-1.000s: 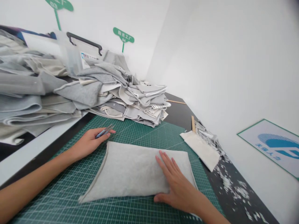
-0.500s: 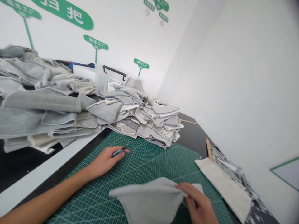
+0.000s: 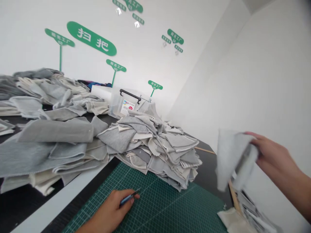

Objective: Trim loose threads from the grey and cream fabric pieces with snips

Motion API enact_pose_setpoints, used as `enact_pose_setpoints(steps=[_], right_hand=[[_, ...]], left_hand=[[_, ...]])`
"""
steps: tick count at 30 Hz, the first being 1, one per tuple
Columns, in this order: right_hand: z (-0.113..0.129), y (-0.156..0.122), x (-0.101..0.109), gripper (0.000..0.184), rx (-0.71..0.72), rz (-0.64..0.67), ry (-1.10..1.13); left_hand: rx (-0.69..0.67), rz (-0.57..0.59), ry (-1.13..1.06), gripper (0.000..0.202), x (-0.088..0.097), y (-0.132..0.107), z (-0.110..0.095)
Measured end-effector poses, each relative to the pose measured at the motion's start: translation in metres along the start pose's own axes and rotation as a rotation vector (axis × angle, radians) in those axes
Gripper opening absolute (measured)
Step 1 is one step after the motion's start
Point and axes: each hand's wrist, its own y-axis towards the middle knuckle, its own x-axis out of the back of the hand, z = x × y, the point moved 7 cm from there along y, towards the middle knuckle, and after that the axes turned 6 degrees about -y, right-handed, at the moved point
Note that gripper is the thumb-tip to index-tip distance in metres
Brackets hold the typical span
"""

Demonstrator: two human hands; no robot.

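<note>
At the lower middle, my left hand (image 3: 114, 208) rests low over the green cutting mat (image 3: 175, 213). Its fingers are closed round a small blue-handled tool (image 3: 126, 199) with a thin, dark pointed tip. Raised at the right, my right hand (image 3: 272, 150) pinches a light grey cloth piece (image 3: 230, 153) by its upper edge. The cloth hangs down in folds, blurred by motion, beside the white wall. Below it a cream cloth (image 3: 234, 220) lies at the mat's right edge.
A stacked pile of grey cloth pieces (image 3: 155, 145) stands at the mat's far edge. More grey cloths (image 3: 55, 152) are heaped at the left. Behind stands a clear plastic box (image 3: 116, 105) with a black handle. A wooden strip (image 3: 234, 199) and scraps (image 3: 255, 210) lie at the right.
My right hand has lifted the grey cloth off the mat and carried it up and to the right. My left hand still grips the blue tool. The view has tilted upward.
</note>
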Motion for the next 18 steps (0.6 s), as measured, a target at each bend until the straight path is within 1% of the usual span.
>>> enact_pose_setpoints(steps=[2, 3, 4, 5, 6, 7, 8, 9, 10, 11, 13, 15, 18], right_hand=[[0.031, 0.028, -0.072, 0.028, 0.038, 0.011, 0.085], [0.044, 0.039, -0.105, 0.033, 0.048, 0.048, 0.116], [0.053, 0.048, -0.135, 0.038, 0.048, 0.120, 0.139], [0.061, 0.054, -0.159, 0.043, 0.033, 0.209, 0.151], [0.066, 0.056, -0.176, 0.050, 0.024, 0.304, 0.158], [0.070, 0.055, -0.185, 0.055, 0.023, 0.380, 0.166], [0.071, 0.052, -0.186, 0.060, 0.026, 0.442, 0.171], [0.070, 0.048, -0.181, 0.064, 0.032, 0.481, 0.172], [0.067, 0.044, -0.170, 0.067, 0.035, 0.501, 0.166], [0.061, 0.041, -0.156, 0.069, 0.034, 0.497, 0.150], [0.043, 0.035, -0.121, 0.070, 0.014, 0.445, 0.091], [0.024, 0.029, -0.084, 0.061, -0.005, 0.405, 0.025], [0.003, 0.011, -0.031, 0.046, -0.023, 0.399, -0.070]], left_hand=[[0.024, -0.007, 0.023, 0.038, -0.001, 0.000, 0.005], [0.031, -0.006, 0.034, 0.038, -0.001, 0.000, 0.006], [0.031, -0.001, 0.048, 0.038, -0.002, -0.001, 0.008], [0.025, 0.004, 0.065, 0.038, -0.002, -0.001, 0.008], [0.017, 0.010, 0.081, 0.038, -0.002, -0.002, 0.008], [0.006, 0.016, 0.096, 0.038, -0.003, -0.003, 0.007], [-0.006, 0.022, 0.107, 0.038, -0.003, -0.005, 0.005], [-0.015, 0.028, 0.112, 0.037, -0.003, -0.006, 0.003], [-0.025, 0.031, 0.113, 0.036, -0.003, -0.006, 0.001], [-0.034, 0.032, 0.110, 0.035, -0.003, -0.007, -0.001], [-0.059, 0.029, 0.109, 0.035, -0.002, -0.007, -0.005], [-0.084, 0.021, 0.112, 0.036, -0.001, -0.007, -0.007], [-0.124, 0.022, 0.122, 0.037, -0.001, -0.007, -0.008]])
